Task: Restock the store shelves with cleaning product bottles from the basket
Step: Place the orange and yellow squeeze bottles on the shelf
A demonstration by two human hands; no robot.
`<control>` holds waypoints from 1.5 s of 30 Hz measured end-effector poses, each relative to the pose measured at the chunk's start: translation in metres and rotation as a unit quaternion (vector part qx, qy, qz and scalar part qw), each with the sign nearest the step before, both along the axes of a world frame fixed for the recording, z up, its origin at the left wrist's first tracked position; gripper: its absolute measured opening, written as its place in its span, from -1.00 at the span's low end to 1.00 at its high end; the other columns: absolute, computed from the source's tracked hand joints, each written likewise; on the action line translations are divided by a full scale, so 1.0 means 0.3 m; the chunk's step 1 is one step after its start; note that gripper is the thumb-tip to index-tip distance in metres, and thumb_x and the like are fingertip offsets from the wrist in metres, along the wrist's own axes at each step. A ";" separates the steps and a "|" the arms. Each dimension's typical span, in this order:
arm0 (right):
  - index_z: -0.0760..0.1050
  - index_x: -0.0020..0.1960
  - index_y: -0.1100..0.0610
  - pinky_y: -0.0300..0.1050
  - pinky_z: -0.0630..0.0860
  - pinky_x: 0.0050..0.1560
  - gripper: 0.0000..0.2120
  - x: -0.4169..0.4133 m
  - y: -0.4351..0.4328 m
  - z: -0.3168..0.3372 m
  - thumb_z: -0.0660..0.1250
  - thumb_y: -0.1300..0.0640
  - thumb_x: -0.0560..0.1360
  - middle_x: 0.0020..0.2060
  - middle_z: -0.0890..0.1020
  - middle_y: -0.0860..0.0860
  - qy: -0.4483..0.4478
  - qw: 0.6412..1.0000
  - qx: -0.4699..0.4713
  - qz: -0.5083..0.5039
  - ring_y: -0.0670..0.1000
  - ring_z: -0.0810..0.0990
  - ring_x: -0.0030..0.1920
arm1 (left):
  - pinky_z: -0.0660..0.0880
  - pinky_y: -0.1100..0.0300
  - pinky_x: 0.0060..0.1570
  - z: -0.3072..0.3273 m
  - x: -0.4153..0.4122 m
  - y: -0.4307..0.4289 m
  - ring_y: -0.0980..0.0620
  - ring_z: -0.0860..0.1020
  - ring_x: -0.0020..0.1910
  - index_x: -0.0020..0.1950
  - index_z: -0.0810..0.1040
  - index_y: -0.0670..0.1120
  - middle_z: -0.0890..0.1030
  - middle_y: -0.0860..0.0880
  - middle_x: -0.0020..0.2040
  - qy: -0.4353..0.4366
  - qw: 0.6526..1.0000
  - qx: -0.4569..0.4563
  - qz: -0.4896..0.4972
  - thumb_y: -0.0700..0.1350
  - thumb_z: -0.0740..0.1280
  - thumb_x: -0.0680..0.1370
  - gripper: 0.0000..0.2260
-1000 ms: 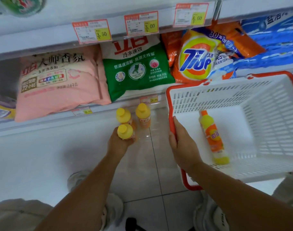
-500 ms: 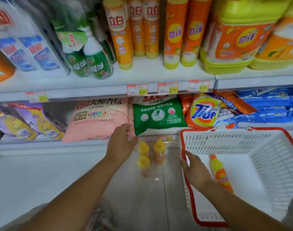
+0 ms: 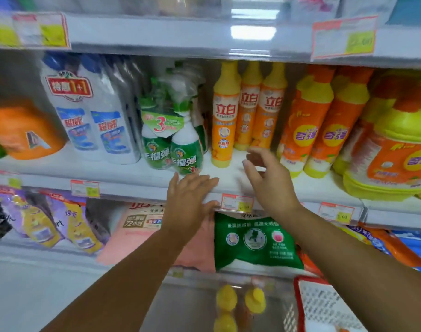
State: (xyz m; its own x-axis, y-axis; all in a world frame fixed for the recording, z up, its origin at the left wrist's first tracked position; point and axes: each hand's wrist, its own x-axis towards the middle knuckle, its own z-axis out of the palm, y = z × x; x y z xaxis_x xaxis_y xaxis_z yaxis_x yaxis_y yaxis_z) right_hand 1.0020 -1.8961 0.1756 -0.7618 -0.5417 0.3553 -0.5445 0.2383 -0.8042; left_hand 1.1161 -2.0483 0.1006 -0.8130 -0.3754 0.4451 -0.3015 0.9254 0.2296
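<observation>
The middle shelf (image 3: 123, 171) is the marker here. The left hand (image 3: 192, 197) lies over its front edge with fingers straight and spread, its grip released and holding nothing; whether the palm touches the edge cannot be told. The right hand (image 3: 269, 180) hovers over a bare patch at the front of the shelf, fingers loosely bent, its grip also released. On the shelf just beyond the hands stand tall orange bottles (image 3: 222, 116), one near the front and two further back. On the shelf's left part are green spray bottles (image 3: 171, 144) and white bottles (image 3: 92, 111); on its right part are orange jugs (image 3: 307, 125). A price tag (image 3: 237, 202) hangs on the shelf's front edge between the two wrists. One level below the shelf lie a pink bag (image 3: 137, 236) and a green bag (image 3: 255, 240). Well below the shelf, on the floor, stand three yellow-capped bottles (image 3: 226, 300), blurred, and beside them shows a corner of the basket (image 3: 324, 305), white mesh with a red rim.
</observation>
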 end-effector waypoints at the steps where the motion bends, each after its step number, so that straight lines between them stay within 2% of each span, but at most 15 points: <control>1: 0.40 0.42 0.03 0.06 0.50 0.26 -0.58 -0.026 -0.052 0.008 0.35 0.06 0.59 0.26 0.56 0.00 0.004 1.000 0.008 0.003 -0.05 0.53 0.22 | -0.08 -0.03 0.47 -0.018 -0.006 -0.005 0.03 0.37 0.42 0.40 0.46 0.17 0.53 0.10 0.36 0.016 1.000 0.002 0.000 0.17 0.39 0.50 -0.52; 5: 0.25 0.49 0.06 0.01 0.44 0.33 -0.30 -0.095 -0.240 0.018 0.51 0.04 0.46 0.36 0.50 0.02 -0.038 0.999 -0.006 0.012 0.01 0.49 0.31 | -0.05 -0.02 0.46 -0.051 -0.035 -0.010 0.02 0.45 0.31 0.31 0.53 0.16 0.59 0.13 0.25 0.067 0.998 0.013 0.011 0.11 0.44 0.46 -0.57; 9: 0.32 0.37 0.13 -0.14 0.42 0.13 -0.38 -0.130 -0.343 0.012 0.53 0.05 0.44 0.26 0.57 0.06 -0.081 0.997 0.007 -0.014 0.07 0.57 0.19 | -0.08 -0.02 0.47 -0.054 -0.040 -0.021 0.05 0.42 0.34 0.33 0.51 0.18 0.56 0.15 0.28 0.066 0.997 0.034 -0.007 0.16 0.34 0.49 -0.60; 12: 0.36 0.33 0.13 -0.06 0.48 0.18 -0.43 -0.134 -0.328 0.025 0.53 0.05 0.43 0.23 0.58 0.07 -0.084 0.996 0.013 -0.014 0.09 0.59 0.18 | -0.24 0.08 0.47 -0.014 -0.028 -0.018 0.11 0.32 0.42 0.38 0.48 0.19 0.50 0.18 0.36 0.046 0.994 0.094 -0.017 0.15 0.32 0.52 -0.58; 15: 0.39 0.33 0.10 -0.05 0.56 0.12 -0.47 -0.081 -0.237 0.085 0.52 0.07 0.44 0.16 0.62 0.02 -0.155 0.987 -0.011 0.035 0.00 0.63 0.07 | -0.30 0.09 0.47 0.048 0.001 -0.009 0.14 0.15 0.53 0.42 0.42 0.21 0.40 0.21 0.44 0.026 0.983 0.174 -0.050 0.15 0.32 0.55 -0.57; 18: 0.44 0.29 0.09 -0.02 0.65 -0.05 -0.54 0.003 -0.100 0.159 0.50 0.05 0.46 0.09 0.67 0.00 -0.229 0.968 -0.014 0.099 -0.01 0.68 0.00 | 0.08 0.11 0.46 0.118 0.083 0.057 0.24 0.16 0.50 0.32 0.50 0.25 0.40 0.32 0.37 0.041 0.938 0.337 -0.070 0.14 0.44 0.49 -0.60; 21: 0.48 0.21 0.05 0.01 0.66 -0.15 -0.62 0.091 0.042 0.192 0.50 0.04 0.45 0.04 0.71 0.04 -0.266 0.956 -0.005 0.127 0.06 0.73 -0.05 | 0.53 0.19 0.17 0.211 0.176 0.187 0.24 0.57 0.18 0.30 0.50 0.15 0.62 0.22 0.19 0.066 0.850 0.513 -0.100 0.02 0.53 0.44 -0.54; 24: 0.48 0.20 0.06 -0.07 0.66 -0.16 -0.64 0.208 0.177 0.187 0.49 0.09 0.45 0.00 0.73 0.01 -0.303 0.942 -0.029 0.141 0.03 0.74 -0.08 | 0.59 0.30 -0.10 0.309 0.240 0.323 0.18 0.66 -0.03 0.29 0.49 0.06 0.69 0.08 0.04 0.066 0.789 0.598 -0.124 -0.19 0.50 0.47 -0.56; 26: 0.50 0.19 0.05 -0.16 0.64 -0.12 -0.65 0.275 0.266 0.193 0.49 0.07 0.45 0.01 0.72 -0.01 -0.294 0.945 -0.037 0.138 -0.02 0.73 -0.07 | 0.64 0.15 -0.07 0.345 0.277 0.401 0.08 0.68 -0.05 0.27 0.52 0.05 0.70 0.01 0.02 0.045 0.788 0.600 -0.129 -0.24 0.50 0.46 -0.57; 29: 0.54 0.16 0.03 -0.01 0.64 0.03 -0.66 0.301 0.387 0.239 0.47 -0.05 0.45 0.00 0.72 -0.03 -0.255 0.961 -0.065 0.086 -0.02 0.71 -0.05 | 0.65 0.05 -0.03 0.360 0.343 0.482 -0.04 0.67 0.01 0.29 0.53 0.06 0.69 -0.02 0.05 0.016 0.807 0.575 -0.131 -0.23 0.55 0.42 -0.51; 33: 0.43 0.22 0.03 -0.01 0.66 -0.27 -0.64 0.291 0.517 0.286 0.42 -0.04 0.50 -0.06 0.69 0.02 -0.280 0.947 -0.147 0.049 0.00 0.73 -0.19 | 0.64 0.05 -0.05 0.312 0.402 0.553 -0.01 0.66 -0.04 0.24 0.49 0.15 0.67 0.01 0.03 -0.024 0.850 0.514 -0.108 -0.18 0.63 0.31 -0.40; 35: 0.44 0.22 0.03 -0.03 0.65 -0.29 -0.65 0.296 0.560 0.253 0.43 0.00 0.49 -0.03 0.68 0.03 -0.297 0.942 -0.145 0.060 0.00 0.73 -0.16 | 0.64 0.04 -0.05 0.274 0.412 0.587 0.03 0.66 -0.06 0.21 0.48 0.18 0.66 0.04 0.02 -0.058 0.850 0.517 -0.090 -0.10 0.64 0.27 -0.40; 40: 0.49 0.21 0.03 0.17 0.62 -0.03 -0.73 0.259 0.604 0.188 0.35 0.24 0.54 -0.03 0.67 0.00 -0.382 0.901 -0.162 0.128 0.07 0.65 0.06 | 0.61 0.14 0.07 0.265 0.387 0.594 0.09 0.66 0.00 0.19 0.53 0.15 0.68 0.05 0.05 -0.163 0.800 0.562 -0.132 -0.13 0.59 0.38 -0.54; 42: 0.47 0.18 -0.04 0.16 0.56 -0.01 -0.71 0.235 0.610 0.189 0.32 0.26 0.54 -0.05 0.65 0.00 -0.404 0.886 -0.166 0.155 0.07 0.63 0.05 | 0.58 0.28 -0.09 0.270 0.368 0.596 0.22 0.64 -0.09 0.19 0.51 0.18 0.66 0.12 0.02 -0.165 0.822 0.529 -0.134 -0.11 0.58 0.39 -0.54; 45: 0.43 0.14 -0.12 -0.02 0.62 -0.20 -0.77 0.217 0.603 0.191 0.40 0.03 0.53 -0.14 0.70 -0.07 -0.339 0.928 -0.101 0.116 -0.02 0.70 -0.10 | 0.51 0.39 -0.19 0.256 0.345 0.626 0.28 0.60 -0.13 0.25 0.43 0.19 0.61 0.16 0.01 -0.136 0.872 0.453 -0.128 -0.03 0.58 0.37 -0.46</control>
